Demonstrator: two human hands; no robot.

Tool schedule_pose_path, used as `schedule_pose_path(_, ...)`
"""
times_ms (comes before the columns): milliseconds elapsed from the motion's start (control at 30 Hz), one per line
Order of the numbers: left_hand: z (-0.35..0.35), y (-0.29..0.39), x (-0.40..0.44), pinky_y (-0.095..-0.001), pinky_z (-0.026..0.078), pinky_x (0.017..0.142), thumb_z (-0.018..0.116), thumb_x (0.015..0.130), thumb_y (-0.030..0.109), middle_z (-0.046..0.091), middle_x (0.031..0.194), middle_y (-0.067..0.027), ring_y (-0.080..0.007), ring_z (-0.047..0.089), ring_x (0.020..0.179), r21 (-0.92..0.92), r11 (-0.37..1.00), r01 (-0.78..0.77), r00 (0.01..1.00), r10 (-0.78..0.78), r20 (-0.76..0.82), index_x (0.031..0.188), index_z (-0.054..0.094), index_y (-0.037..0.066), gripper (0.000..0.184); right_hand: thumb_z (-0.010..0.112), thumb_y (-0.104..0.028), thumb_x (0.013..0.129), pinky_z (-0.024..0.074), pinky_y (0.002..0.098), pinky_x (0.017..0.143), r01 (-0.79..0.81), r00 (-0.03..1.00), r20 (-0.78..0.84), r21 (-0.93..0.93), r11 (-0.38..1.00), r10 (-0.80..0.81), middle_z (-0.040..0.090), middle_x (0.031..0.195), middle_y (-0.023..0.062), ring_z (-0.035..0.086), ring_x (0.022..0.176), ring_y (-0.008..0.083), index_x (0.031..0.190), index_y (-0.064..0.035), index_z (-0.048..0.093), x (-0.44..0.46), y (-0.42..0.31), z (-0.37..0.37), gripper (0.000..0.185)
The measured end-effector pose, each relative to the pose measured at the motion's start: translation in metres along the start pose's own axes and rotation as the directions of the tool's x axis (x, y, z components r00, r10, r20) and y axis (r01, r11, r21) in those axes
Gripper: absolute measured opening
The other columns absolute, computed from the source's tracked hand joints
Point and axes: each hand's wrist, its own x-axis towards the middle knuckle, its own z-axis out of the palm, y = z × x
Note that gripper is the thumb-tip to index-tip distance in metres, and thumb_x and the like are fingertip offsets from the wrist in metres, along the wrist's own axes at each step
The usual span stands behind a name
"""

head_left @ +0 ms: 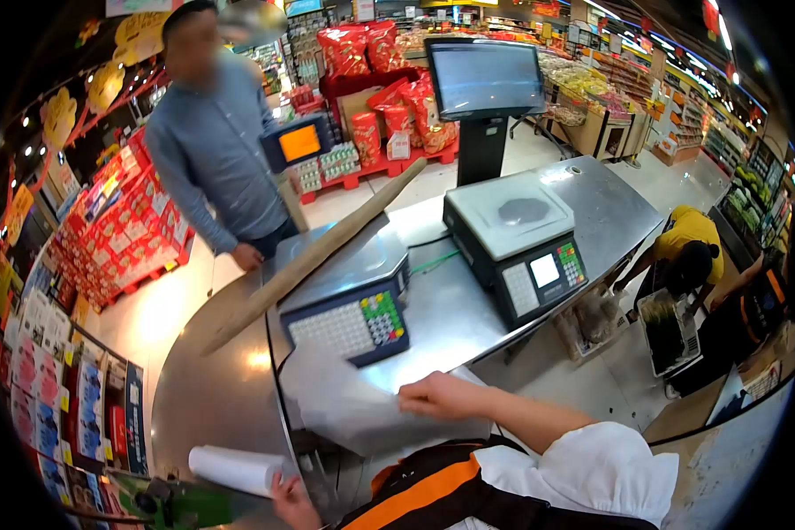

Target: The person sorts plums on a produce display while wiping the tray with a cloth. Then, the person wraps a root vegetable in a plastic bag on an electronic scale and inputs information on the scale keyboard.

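Observation:
My right hand [444, 396] is closed on the edge of a thin translucent plastic bag [340, 402], which spreads leftward in front of the near scale. At the bottom, my left hand [294, 503] has its fingers wrapped at the right end of a white roll of plastic bags [234, 469]. A long, brown, stick-like root vegetable [314, 258] lies slanting across the platform of the left scale [349, 318], both ends jutting well past it. Its exact kind I cannot tell.
A second scale [514, 243] and a monitor [486, 79] stand on the metal counter [609, 203]. Across it is a person in a blue shirt [225, 132]. At right, a person in yellow [691, 243] bends by a crate of greens [667, 331], beside another person in dark clothing.

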Motion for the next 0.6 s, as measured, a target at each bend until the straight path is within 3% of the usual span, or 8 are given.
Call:
schedule_pose_path(33,0.051,0.010,0.013,-0.0421,0.044,0.094,0.071,0.078,0.031,0.046,0.133,-0.0223,-0.0363,0.051,0.116,-0.255,0.967,0.016,0.984,0.030,0.176,0.148,0.014,0.003,0.094,0.053,-0.023,0.093,0.0470,0.0375,0.065,-0.004,0.998,0.061,0.080,0.997,-0.001,0.062,0.073,0.0116,0.060,0.068,0.0296,0.090,-0.0036,0.056,-0.007,0.009,-0.016,0.020)
schedule_pose_path(100,0.142,0.052,0.037,-0.0403,0.033,0.104,0.069,0.079,0.022,0.037,0.141,-0.0234,-0.0367,0.040,0.126,-0.105,0.976,-0.193,0.941,0.214,0.261,0.146,0.014,0.000,0.090,0.053,-0.023,0.094,0.0481,0.0341,0.065,0.056,0.997,0.056,0.102,0.993,-0.062,0.064,0.073,0.0076,0.061,0.066,0.0225,0.099,-0.0060,0.062,-0.021,0.029,-0.061,0.020)
schedule_pose_path(167,0.220,0.051,0.067,-0.0368,0.028,0.107,0.067,0.079,0.014,0.031,0.145,-0.0233,-0.0349,0.034,0.131,0.073,0.958,-0.277,0.862,0.214,0.460,0.146,0.010,-0.001,0.090,0.055,-0.016,0.093,0.0493,0.0289,0.066,0.055,0.998,0.003,0.178,0.983,-0.056,0.065,0.073,0.0064,0.062,0.067,0.0155,0.115,-0.0105,0.064,-0.039,0.048,-0.109,0.025)
schedule_pose_path(300,0.343,0.138,0.091,-0.0297,0.046,0.081,0.066,0.082,0.019,0.064,0.101,-0.0134,-0.0206,0.061,0.093,-0.039,0.990,-0.136,0.643,0.118,0.756,0.118,0.054,-0.001,0.042,0.052,-0.009,0.094,0.0462,0.0250,0.062,0.072,0.964,-0.264,0.265,0.961,0.001,0.061,0.070,0.0038,0.056,0.065,0.0088,0.115,-0.0050,0.064,-0.082,0.097,-0.198,0.025)
schedule_pose_path(400,0.393,0.210,0.098,-0.0278,0.048,0.069,0.063,0.083,0.016,0.065,0.077,-0.0098,-0.0200,0.063,0.073,-0.096,0.943,-0.319,0.669,0.295,0.682,0.084,0.064,0.001,0.016,0.053,-0.012,0.094,0.0443,0.0241,0.059,0.020,0.842,-0.526,0.258,0.966,0.123,0.058,0.067,0.0017,0.053,0.062,0.0079,0.103,-0.0009,0.066,-0.110,0.130,-0.254,0.020)
schedule_pose_path(467,0.424,0.257,0.113,-0.0249,0.045,0.066,0.062,0.084,0.012,0.062,0.072,-0.0042,-0.0106,0.057,0.068,-0.170,0.894,-0.414,0.752,0.441,0.490,0.084,0.060,-0.001,0.013,0.053,-0.013,0.094,0.0431,0.0236,0.058,0.028,0.720,-0.662,0.326,0.945,0.207,0.057,0.065,0.0009,0.051,0.061,0.0074,0.099,0.0007,0.066,-0.120,0.157,-0.281,0.019)
schedule_pose_path(533,0.453,0.298,0.144,-0.0309,0.049,0.069,0.063,0.083,0.016,0.065,0.075,-0.0113,-0.0234,0.065,0.072,-0.139,0.864,-0.484,0.805,0.502,0.317,0.084,0.063,0.002,0.014,0.054,-0.013,0.093,0.0425,0.0231,0.057,-0.020,0.632,-0.731,0.315,0.949,0.256,0.057,0.065,0.0011,0.050,0.060,0.0066,0.094,0.0023,0.065,-0.122,0.174,-0.308,0.019)
schedule_pose_path(600,0.471,0.354,0.167,-0.0310,0.049,0.067,0.063,0.082,0.015,0.065,0.074,-0.0113,-0.0230,0.065,0.071,-0.105,0.804,-0.585,0.776,0.593,0.213,0.086,0.063,0.002,0.013,0.053,-0.013,0.093,0.0419,0.0228,0.058,-0.101,0.640,-0.717,0.277,0.955,0.276,0.057,0.065,0.0014,0.050,0.060,0.0063,0.091,0.0017,0.064,-0.117,0.184,-0.325,0.019)
